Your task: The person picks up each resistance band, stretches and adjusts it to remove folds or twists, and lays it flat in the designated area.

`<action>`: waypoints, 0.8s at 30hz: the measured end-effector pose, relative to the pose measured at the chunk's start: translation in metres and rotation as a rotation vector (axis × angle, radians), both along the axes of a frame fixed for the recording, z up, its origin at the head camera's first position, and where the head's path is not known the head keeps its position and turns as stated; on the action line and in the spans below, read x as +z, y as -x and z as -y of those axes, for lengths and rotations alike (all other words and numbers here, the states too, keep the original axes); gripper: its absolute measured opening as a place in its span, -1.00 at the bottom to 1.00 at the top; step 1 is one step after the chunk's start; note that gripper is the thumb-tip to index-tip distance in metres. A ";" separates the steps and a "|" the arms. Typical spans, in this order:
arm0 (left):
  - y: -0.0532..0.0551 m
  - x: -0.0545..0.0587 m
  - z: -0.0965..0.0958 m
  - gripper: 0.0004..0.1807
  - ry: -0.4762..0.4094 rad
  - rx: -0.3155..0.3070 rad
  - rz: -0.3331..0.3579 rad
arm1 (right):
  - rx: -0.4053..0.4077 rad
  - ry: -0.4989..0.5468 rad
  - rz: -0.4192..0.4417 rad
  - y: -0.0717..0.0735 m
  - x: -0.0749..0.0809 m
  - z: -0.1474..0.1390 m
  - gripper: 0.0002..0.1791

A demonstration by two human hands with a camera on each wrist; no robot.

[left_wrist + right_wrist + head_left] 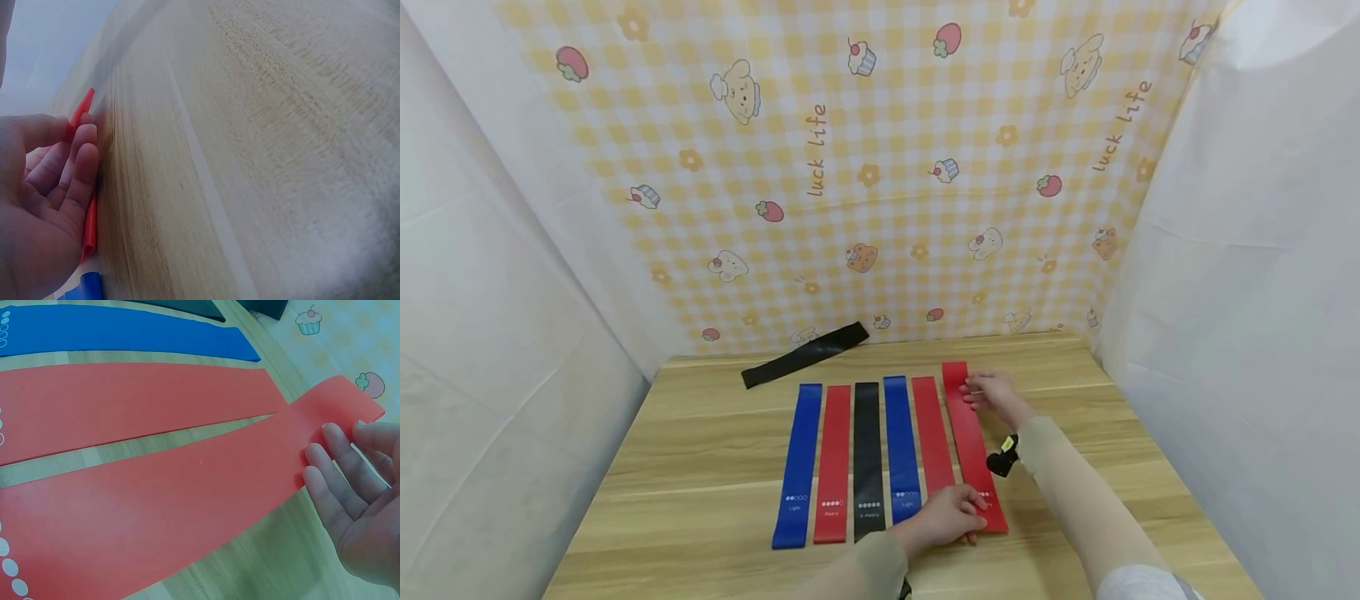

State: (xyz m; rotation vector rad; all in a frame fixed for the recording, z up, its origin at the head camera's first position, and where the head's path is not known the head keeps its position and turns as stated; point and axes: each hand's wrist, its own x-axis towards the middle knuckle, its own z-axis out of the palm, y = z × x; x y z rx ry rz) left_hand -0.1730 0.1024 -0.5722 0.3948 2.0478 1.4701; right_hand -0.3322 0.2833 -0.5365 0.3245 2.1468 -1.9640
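The rightmost red resistance band (968,442) lies between my two hands, its far end raised off the tabletop. At its near end my left hand (946,515) pinches the edge; the left wrist view shows the red edge (80,112) between thumb and fingers. Farther off, my right hand (996,396) holds the band's right edge near the far end, fingertips against the red surface (237,487). Just left lies another red band (933,425), its near end partly hidden by my left hand. White dots and lettering mark the near ends.
To the left, a blue band (902,442), a black band (868,450), a red band (833,450) and a blue band (801,450) lie in a row. Another black band (805,356) lies slanted at the back, by the checked cloth (917,208). White sheets flank the wooden table (700,467).
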 end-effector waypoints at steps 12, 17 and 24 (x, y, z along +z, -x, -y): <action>0.000 0.003 0.000 -0.89 0.028 0.005 0.011 | 0.005 0.003 0.011 -0.002 -0.001 0.004 -0.53; 0.001 0.003 0.000 -0.90 0.021 0.002 0.004 | 0.014 -0.005 0.007 -0.002 0.000 0.006 -0.55; -0.001 0.003 0.000 -0.94 0.023 -0.009 -0.019 | 0.039 -0.011 -0.008 0.000 -0.007 0.007 -0.57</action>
